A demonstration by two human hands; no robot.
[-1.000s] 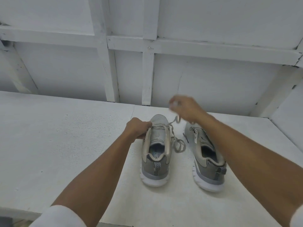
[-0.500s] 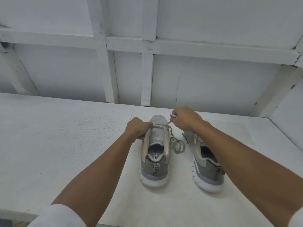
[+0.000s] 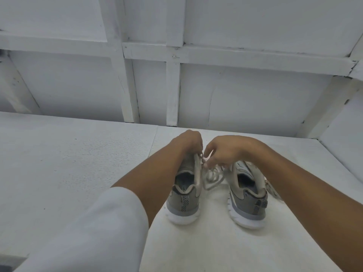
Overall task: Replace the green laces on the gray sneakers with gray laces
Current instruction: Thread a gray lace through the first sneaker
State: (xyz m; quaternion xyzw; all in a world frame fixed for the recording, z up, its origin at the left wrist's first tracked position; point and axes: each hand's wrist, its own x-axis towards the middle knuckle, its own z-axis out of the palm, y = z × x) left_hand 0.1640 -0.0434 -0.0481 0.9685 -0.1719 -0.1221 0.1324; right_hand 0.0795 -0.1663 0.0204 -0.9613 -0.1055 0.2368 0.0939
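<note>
Two gray sneakers stand side by side on the white table, heels toward me. My left hand (image 3: 187, 143) curls over the front of the left sneaker (image 3: 184, 197) and grips it at the lacing. My right hand (image 3: 225, 152) pinches the gray lace (image 3: 211, 179) beside that shoe's eyelets; loose loops of the lace lie on the table between the shoes. The right sneaker (image 3: 247, 199) stands partly under my right forearm. The left sneaker's toe and eyelets are hidden by my hands. No green lace is in view.
The white table (image 3: 68, 163) spreads wide to the left and toward me. A white panelled wall (image 3: 245, 95) with wooden battens rises close behind the shoes. A slanted white side wall (image 3: 345, 138) closes off the right.
My right hand came down from above the shoe to its eyelets, still holding the lace. My left hand shifted forward over the shoe's front. The view moved closer and lower.
</note>
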